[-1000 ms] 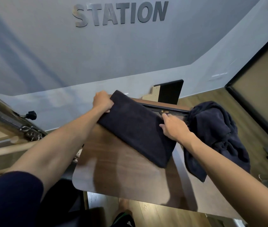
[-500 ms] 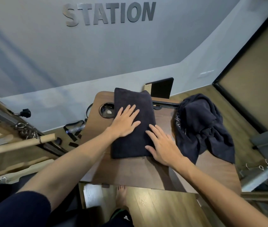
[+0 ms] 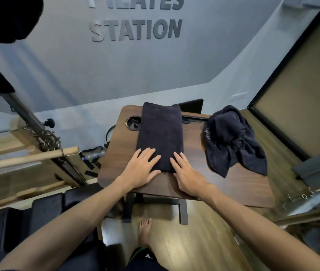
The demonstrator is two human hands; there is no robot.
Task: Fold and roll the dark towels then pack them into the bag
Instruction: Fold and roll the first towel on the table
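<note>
A dark towel, folded into a long strip, lies lengthwise on the brown table, its far end at the table's back edge. My left hand lies flat with straight fingers on the strip's near left corner. My right hand lies flat on its near right corner and partly on the table. A second dark towel sits crumpled at the table's right side, one end hanging towards the front. No bag is in view.
A round cup hole is cut in the table left of the strip. A black tablet-like panel stands at the back edge. Pilates equipment with a wooden bar stands left. My bare foot is on the wooden floor.
The towel was laid down from a slant in both hands to flat on the table. Both hands then slid along it from the middle to its near end.
</note>
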